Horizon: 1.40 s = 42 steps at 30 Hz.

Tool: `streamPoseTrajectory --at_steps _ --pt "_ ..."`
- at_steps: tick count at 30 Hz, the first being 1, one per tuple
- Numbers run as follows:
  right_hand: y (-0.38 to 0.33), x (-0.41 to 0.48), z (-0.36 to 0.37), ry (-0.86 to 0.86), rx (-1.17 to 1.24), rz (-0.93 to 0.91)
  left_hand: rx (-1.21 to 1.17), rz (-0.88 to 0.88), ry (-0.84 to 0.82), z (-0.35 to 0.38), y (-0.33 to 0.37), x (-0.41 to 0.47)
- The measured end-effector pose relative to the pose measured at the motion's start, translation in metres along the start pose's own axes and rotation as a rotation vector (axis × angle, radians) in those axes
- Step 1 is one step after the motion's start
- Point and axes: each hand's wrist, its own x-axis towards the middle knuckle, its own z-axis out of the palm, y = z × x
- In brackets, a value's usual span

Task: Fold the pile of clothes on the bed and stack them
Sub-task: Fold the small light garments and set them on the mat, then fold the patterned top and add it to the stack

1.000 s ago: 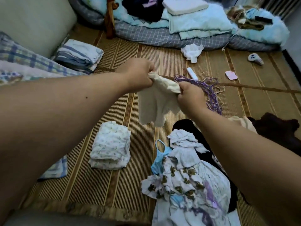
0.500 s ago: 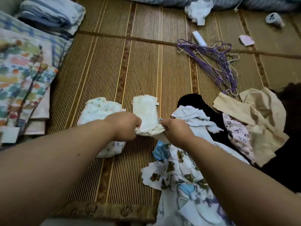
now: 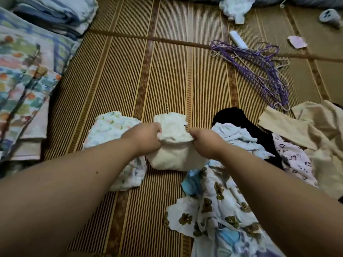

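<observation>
A small cream garment (image 3: 173,143) lies on the striped bamboo mat (image 3: 163,71), its far part folded back over the near part. My left hand (image 3: 143,139) grips its left edge and my right hand (image 3: 206,143) grips its right edge. Left of it, partly under my left forearm, sits a folded stack of white patterned clothes (image 3: 109,130). The unfolded pile lies to the right: a bear-print cloth (image 3: 213,210), a pale blue piece (image 3: 235,138), a black garment (image 3: 230,115), a pink heart-print piece (image 3: 293,160) and a beige garment (image 3: 315,130).
Purple hangers (image 3: 259,67) lie at the back right with a white tube (image 3: 237,39) and a pink scrap (image 3: 297,41). A folded blue-and-white stack (image 3: 55,13) and colourful bedding (image 3: 24,75) line the left side. A crumpled white cloth (image 3: 235,8) lies at the back.
I have lowered the cream garment from mid-air onto the mat between the folded stack and the pile, and folded it over on itself. My view has tilted down.
</observation>
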Motion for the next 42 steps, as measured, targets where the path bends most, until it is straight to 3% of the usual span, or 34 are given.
streamPoseTrajectory --at_steps 6,8,10,13,16,23,27,29,31,36,39,42 --pt "0.004 0.066 -0.007 0.247 0.112 0.029 -0.105 -0.076 0.343 0.004 -0.005 0.069" --pt "0.009 0.078 0.003 0.365 0.073 0.037 -0.114 -0.063 0.389 0.016 -0.006 0.077" --pt "0.013 0.081 0.017 0.405 -0.004 -0.038 -0.037 -0.031 0.319 0.03 -0.008 0.077" --pt "0.017 0.077 0.043 0.125 -0.223 -0.179 0.21 0.07 0.049 0.054 -0.014 0.07" --pt "0.027 0.083 0.062 -0.109 -0.379 -0.19 0.389 0.119 -0.131 0.075 -0.021 0.065" --pt "0.039 0.098 0.076 -0.237 -0.502 -0.132 0.436 0.099 -0.184 0.09 -0.024 0.075" --pt "0.032 0.08 0.077 -0.068 -0.497 -0.279 0.308 0.067 -0.165 0.081 -0.019 0.068" --pt "0.031 0.065 0.082 -0.114 -0.496 -0.352 0.233 0.037 -0.153 0.074 -0.019 0.061" --pt "0.031 0.057 0.087 -0.195 -0.512 -0.304 0.164 0.02 -0.133 0.067 -0.021 0.053" --pt "0.008 0.056 0.075 -0.11 -0.236 -0.175 -0.036 0.021 -0.085 0.047 -0.021 0.036" --pt "-0.015 0.048 0.055 0.035 0.203 -0.014 -0.342 -0.049 0.015 0.032 -0.019 0.025" --pt "-0.044 0.034 0.029 0.153 0.609 0.034 -0.711 -0.164 0.117 0.01 -0.017 0.012"
